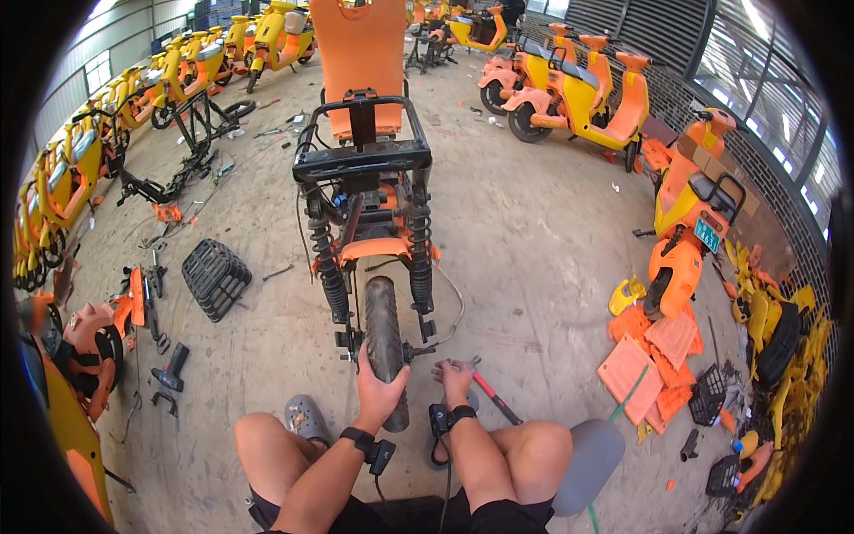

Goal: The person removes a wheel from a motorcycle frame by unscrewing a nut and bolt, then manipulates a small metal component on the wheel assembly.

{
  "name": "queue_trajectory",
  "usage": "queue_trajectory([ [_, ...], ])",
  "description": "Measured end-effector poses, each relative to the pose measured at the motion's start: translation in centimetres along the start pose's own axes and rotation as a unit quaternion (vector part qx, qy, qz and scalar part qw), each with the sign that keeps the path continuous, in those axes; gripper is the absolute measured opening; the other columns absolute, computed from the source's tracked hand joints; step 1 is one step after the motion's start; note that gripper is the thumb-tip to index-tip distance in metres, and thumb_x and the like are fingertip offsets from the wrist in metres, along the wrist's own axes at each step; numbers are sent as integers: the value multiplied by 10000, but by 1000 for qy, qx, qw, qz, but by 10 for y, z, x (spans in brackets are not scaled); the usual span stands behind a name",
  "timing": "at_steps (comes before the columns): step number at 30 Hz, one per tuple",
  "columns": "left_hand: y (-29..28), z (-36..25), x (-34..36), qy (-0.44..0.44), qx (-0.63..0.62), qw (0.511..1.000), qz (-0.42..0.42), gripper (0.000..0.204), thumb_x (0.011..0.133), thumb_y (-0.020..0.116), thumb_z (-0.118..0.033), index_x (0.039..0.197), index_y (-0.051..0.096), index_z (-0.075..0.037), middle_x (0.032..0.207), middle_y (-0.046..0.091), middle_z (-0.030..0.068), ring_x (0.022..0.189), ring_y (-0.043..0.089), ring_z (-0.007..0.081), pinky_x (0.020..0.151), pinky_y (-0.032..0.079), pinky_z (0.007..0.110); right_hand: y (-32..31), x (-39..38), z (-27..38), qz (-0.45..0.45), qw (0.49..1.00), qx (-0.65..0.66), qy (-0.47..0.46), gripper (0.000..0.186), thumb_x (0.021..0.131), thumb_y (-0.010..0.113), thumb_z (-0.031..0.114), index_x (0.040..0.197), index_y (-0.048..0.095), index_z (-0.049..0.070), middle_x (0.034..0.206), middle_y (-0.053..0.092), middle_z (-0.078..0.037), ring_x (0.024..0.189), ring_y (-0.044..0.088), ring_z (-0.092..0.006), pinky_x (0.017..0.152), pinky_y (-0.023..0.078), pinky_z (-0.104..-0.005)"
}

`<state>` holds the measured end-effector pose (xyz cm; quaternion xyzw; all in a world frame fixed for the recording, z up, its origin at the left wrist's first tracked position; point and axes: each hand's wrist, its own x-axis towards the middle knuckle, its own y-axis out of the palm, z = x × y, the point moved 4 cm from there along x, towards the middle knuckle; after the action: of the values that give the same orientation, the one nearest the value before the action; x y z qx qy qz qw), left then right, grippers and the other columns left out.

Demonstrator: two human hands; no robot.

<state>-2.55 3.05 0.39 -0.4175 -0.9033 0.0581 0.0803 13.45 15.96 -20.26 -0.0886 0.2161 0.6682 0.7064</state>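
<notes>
My left hand [378,392] grips the black tire [384,316] of a scooter's stripped rear end, thumb and fingers round its lower part. The wheel's axle [416,351] sticks out below two black coil shock absorbers [420,267], which hang from a black tube frame [363,160] with orange body parts behind. My right hand [454,378] is curled a little right of the axle; what its fingertips hold, if anything, is hard to make out. Just beside it, a red-and-black handled tool [494,392] with a metal head lies slanting toward my right leg.
Around me are a black plastic basket [216,278], a cordless power tool [171,369] and loose wrenches. Orange panels [636,374] and yellow parts [783,374] are piled at right. Yellow-and-orange scooters [578,98] line both sides; a bare frame [165,178] stands at back left.
</notes>
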Motion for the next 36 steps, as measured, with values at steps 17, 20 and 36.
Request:
queue_trajectory([
  [17, 1, 6, 2, 47, 26, 998, -33, 894, 703, 793, -206, 1394, 283, 40, 1209, 552, 268, 1099, 573, 351, 951, 440, 403, 29, -8, 25, 39, 999, -29, 5, 328, 913, 635, 262, 1083, 597, -16, 935, 681, -105, 719, 662, -187, 585, 514, -288],
  [20, -1, 4, 2, 39, 31, 998, -30, 897, 703, 794, -212, 1395, 282, 40, 1207, 552, 270, 1098, 574, 354, 951, 441, 404, 32, -7, 27, 30, 999, -43, -14, 307, 912, 637, 252, 1057, 612, -18, 903, 681, -100, 704, 663, -183, 574, 514, -289],
  [36, 3, 11, 2, 18, 14, 1000, -20, 898, 711, 788, -224, 1392, 272, 53, 1193, 554, 272, 1088, 579, 342, 940, 445, 398, 24, 3, 30, 0, 997, -72, -30, 331, 825, 737, 187, 1017, 635, -62, 813, 677, -111, 619, 644, -164, 541, 518, -273],
])
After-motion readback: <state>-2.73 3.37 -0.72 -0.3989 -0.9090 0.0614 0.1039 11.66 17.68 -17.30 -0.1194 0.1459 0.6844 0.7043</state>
